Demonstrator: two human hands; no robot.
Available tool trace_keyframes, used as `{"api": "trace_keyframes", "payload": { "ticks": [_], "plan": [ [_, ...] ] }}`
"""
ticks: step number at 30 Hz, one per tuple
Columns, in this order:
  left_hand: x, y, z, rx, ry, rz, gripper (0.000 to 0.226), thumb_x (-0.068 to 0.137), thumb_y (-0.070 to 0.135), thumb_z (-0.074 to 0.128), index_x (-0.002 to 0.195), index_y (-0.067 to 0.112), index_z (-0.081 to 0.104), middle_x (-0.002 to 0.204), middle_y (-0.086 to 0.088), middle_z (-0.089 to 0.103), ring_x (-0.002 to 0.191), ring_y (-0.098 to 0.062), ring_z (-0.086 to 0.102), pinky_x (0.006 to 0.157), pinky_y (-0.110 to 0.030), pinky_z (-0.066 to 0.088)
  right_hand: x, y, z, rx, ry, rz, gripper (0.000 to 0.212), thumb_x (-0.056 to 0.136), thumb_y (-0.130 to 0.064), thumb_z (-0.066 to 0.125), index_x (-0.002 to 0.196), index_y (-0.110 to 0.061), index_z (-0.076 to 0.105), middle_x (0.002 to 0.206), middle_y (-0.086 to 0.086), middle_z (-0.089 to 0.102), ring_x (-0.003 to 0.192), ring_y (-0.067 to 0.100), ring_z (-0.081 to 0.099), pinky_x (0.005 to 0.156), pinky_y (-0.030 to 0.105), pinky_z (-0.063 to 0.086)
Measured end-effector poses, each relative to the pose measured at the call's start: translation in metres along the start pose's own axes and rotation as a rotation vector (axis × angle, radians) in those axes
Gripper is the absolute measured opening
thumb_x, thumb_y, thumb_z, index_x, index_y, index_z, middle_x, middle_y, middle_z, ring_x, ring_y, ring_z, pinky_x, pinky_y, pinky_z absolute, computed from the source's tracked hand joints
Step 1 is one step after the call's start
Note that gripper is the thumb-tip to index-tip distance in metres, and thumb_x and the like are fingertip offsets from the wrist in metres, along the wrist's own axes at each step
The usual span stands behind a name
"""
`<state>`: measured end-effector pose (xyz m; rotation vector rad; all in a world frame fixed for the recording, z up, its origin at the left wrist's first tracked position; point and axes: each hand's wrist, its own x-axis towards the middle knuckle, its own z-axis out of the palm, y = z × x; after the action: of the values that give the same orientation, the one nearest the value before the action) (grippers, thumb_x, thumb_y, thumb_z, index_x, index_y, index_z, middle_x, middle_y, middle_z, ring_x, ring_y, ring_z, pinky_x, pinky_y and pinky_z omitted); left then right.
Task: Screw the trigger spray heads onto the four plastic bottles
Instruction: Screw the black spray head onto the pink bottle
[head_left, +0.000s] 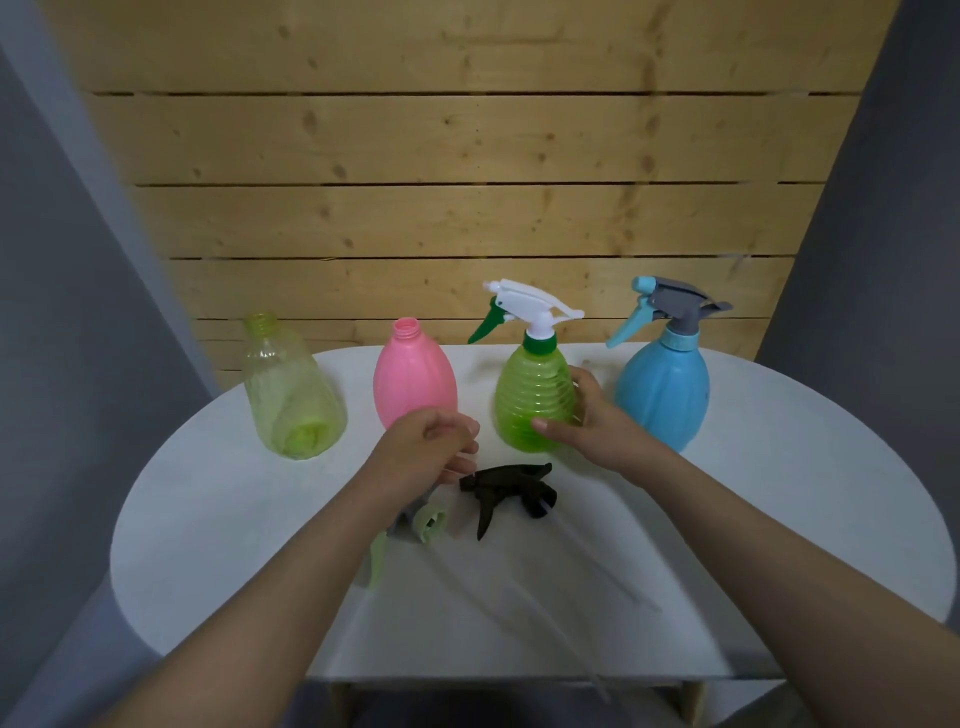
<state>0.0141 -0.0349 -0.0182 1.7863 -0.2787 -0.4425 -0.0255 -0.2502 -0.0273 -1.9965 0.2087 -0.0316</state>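
R hand (587, 423) cups green bottle (535, 400) to steady it; L hand (431, 447) loosely curled, empty, above black head (511, 491), prob. for pink bottle (414, 379).

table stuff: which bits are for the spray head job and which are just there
Job: pale green bottle, pink bottle, green bottle, blue bottle, black spray head, light green spray head.
Just there: white table, wood wall.
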Motion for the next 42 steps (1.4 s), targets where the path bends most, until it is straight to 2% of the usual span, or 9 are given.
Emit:
{"api": "trace_keyframes", "payload": {
  "ticks": [9,13,16,20,23,27,33,38,42],
  "plan": [
    [-0.004,0.0,0.011,0.28,-0.05,0.166,0.007,0.084,0.027,0.064,0.087,0.026,0.07,0.086,0.012,0.071,0.076,0.002,0.063,0.065,-0.009,0.047,-0.004,-0.002,0.0,-0.045,-0.013,0.036,0.097,0.08,-0.034,0.07,0.151,-0.018,0.005,0.151,0.003,0.037,0.134,0.022,0.041,0.11,0.039,0.036],
    [-0.007,-0.001,0.019,0.482,-0.208,0.172,0.034,0.08,0.036,0.068,0.111,0.023,0.068,0.11,0.012,0.065,0.102,-0.002,0.059,0.088,-0.021,0.046,-0.016,-0.007,-0.006,-0.086,-0.012,0.103,0.099,0.081,-0.037,0.069,0.151,-0.014,0.002,0.158,0.009,0.023,0.142,0.022,0.029,0.114,0.037,0.028],
    [-0.006,-0.004,0.023,0.564,-0.286,0.169,0.039,0.079,0.038,0.069,0.116,0.026,0.065,0.118,0.005,0.067,0.109,-0.013,0.06,0.098,-0.037,0.046,-0.029,-0.01,-0.011,-0.164,-0.012,0.149,0.091,0.083,-0.038,0.066,0.15,-0.01,0.011,0.156,0.01,0.027,0.14,0.021,0.034,0.104,0.027,0.031],
    [0.001,-0.008,0.024,0.598,-0.247,0.164,0.042,0.079,0.03,0.07,0.12,0.026,0.063,0.123,0.003,0.065,0.113,-0.015,0.058,0.102,-0.038,0.043,-0.052,-0.014,-0.017,-0.225,-0.037,0.166,0.066,0.085,-0.038,0.063,0.14,-0.011,0.04,0.141,0.008,0.05,0.126,0.018,0.049,0.095,0.022,0.037],
    [0.005,-0.011,0.025,0.551,-0.234,0.17,0.043,0.077,0.018,0.074,0.119,0.022,0.064,0.12,0.001,0.065,0.111,-0.014,0.059,0.099,-0.03,0.045,-0.065,-0.018,-0.019,-0.21,-0.07,0.162,0.042,0.086,-0.035,0.064,0.122,-0.013,0.061,0.122,0.005,0.066,0.105,0.015,0.061,0.089,0.022,0.045],
    [0.007,-0.012,0.03,0.551,-0.196,0.171,0.048,0.073,0.016,0.077,0.12,0.022,0.064,0.107,0.007,0.061,0.098,-0.005,0.056,0.081,-0.01,0.039,-0.07,-0.017,-0.019,-0.133,-0.117,0.186,0.031,0.088,-0.029,0.062,0.111,-0.009,0.068,0.111,0.018,0.07,0.101,0.028,0.067,0.096,0.036,0.051],
    [0.006,-0.003,0.035,0.513,-0.183,0.162,0.052,0.071,0.013,0.078,0.12,0.013,0.063,0.109,0.002,0.065,0.1,-0.012,0.061,0.082,-0.017,0.044,-0.071,-0.017,-0.007,0.067,-0.202,0.245,0.031,0.092,-0.022,0.057,0.113,-0.001,0.065,0.106,0.021,0.068,0.095,0.026,0.065,0.094,0.037,0.053],
    [-0.004,0.015,0.024,0.269,-0.132,0.158,0.033,0.078,0.005,0.071,0.111,0.012,0.068,0.102,-0.005,0.07,0.08,-0.011,0.064,0.063,-0.007,0.049,-0.072,-0.037,-0.009,0.164,-0.135,0.175,0.032,0.094,-0.02,0.053,0.115,0.0,0.065,0.108,0.02,0.068,0.089,0.019,0.061,0.072,0.019,0.052],
    [-0.02,0.026,-0.001,0.207,-0.152,0.14,0.017,0.086,0.014,0.063,0.097,0.025,0.071,0.096,-0.002,0.072,0.085,-0.012,0.064,0.078,-0.023,0.049,-0.071,-0.058,-0.006,0.262,-0.232,0.133,0.027,0.097,-0.02,0.046,0.112,-0.009,0.066,0.112,0.015,0.069,0.095,0.023,0.065,0.095,0.033,0.048]
  ]
}}
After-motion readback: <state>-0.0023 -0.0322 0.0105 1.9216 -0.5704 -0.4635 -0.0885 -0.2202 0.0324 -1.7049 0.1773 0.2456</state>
